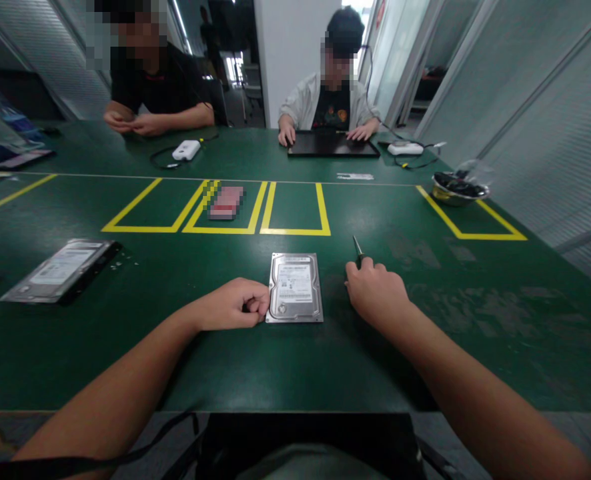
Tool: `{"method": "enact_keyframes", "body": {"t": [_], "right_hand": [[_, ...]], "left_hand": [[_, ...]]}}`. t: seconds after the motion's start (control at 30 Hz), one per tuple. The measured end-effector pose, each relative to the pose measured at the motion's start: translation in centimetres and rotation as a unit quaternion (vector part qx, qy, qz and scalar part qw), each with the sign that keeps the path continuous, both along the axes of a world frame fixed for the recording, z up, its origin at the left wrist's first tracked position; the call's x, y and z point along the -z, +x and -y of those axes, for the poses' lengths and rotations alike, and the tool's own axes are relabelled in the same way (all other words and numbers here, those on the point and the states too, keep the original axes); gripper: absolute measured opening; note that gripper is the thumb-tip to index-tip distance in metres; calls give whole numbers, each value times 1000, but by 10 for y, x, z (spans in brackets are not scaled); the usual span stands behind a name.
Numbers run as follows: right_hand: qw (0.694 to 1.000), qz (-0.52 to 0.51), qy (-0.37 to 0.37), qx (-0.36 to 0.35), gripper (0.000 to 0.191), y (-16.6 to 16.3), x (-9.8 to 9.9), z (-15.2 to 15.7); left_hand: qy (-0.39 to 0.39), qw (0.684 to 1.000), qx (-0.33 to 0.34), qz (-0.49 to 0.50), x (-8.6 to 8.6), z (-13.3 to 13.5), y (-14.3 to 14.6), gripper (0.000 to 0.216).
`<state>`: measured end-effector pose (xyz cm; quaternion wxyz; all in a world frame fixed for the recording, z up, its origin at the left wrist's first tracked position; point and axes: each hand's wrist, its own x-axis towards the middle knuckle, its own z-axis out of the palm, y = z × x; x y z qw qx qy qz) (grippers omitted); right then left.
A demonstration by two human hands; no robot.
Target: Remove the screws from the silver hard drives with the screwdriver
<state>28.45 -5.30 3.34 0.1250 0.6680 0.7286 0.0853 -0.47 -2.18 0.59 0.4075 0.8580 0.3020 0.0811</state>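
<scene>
A silver hard drive [294, 288] lies label up on the green table in front of me. My left hand [243, 303] is curled into a loose fist, with its knuckles against the drive's left edge; nothing shows inside the fingers. To the right of the drive, my right hand [375, 287] is wrapped around a screwdriver [358, 247]. Its thin metal tip points away from me and its handle is mostly hidden in my palm. The screwdriver is apart from the drive.
A second hard drive [63, 270] lies at left, with small bits [123, 259] beside it. Yellow tape outlines [295, 233] mark the table [275, 373]; a pinkish item [227, 202] lies in one. A bowl [459, 190] stands at right. Two people sit opposite, one touching a dark panel [333, 145].
</scene>
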Motion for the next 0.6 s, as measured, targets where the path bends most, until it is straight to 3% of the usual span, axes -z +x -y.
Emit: {"method": "enact_keyframes", "body": {"t": [0.2, 0.6], "right_hand": [[999, 3, 18, -29, 31, 13, 6, -1], [999, 26, 39, -8, 36, 25, 12, -1]], "left_hand": [[-1, 1000, -4, 2, 0, 0, 0, 7], [-17, 1000, -12, 6, -5, -1, -3, 4]]}}
